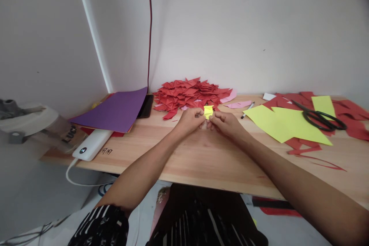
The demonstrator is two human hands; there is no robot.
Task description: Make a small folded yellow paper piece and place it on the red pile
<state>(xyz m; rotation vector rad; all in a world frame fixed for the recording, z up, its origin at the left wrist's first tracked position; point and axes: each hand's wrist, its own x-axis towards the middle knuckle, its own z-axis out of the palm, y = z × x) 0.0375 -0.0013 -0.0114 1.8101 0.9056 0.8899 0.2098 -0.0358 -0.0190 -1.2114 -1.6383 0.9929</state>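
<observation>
A small folded piece of yellow paper [208, 112] is held up between my two hands, above the wooden table. My left hand [192, 118] pinches its left side with thumb and fingers. On the other side, my right hand [223, 121] grips the lower right edge of the same paper. Just behind my hands lies a heap of folded red paper pieces [190, 94]. Pink paper scraps [238, 104] rest at the right of that heap. My lower fingers are partly hidden under the paper.
Black scissors [323, 120] lie on a cut yellow sheet [285, 123] at the right, among red paper scraps [356, 127]. A pen [248, 110] sits nearby. To the left are purple paper [115, 109], a black phone [146, 107], a white power bank [92, 145] with a cable, and a plastic cup [62, 130].
</observation>
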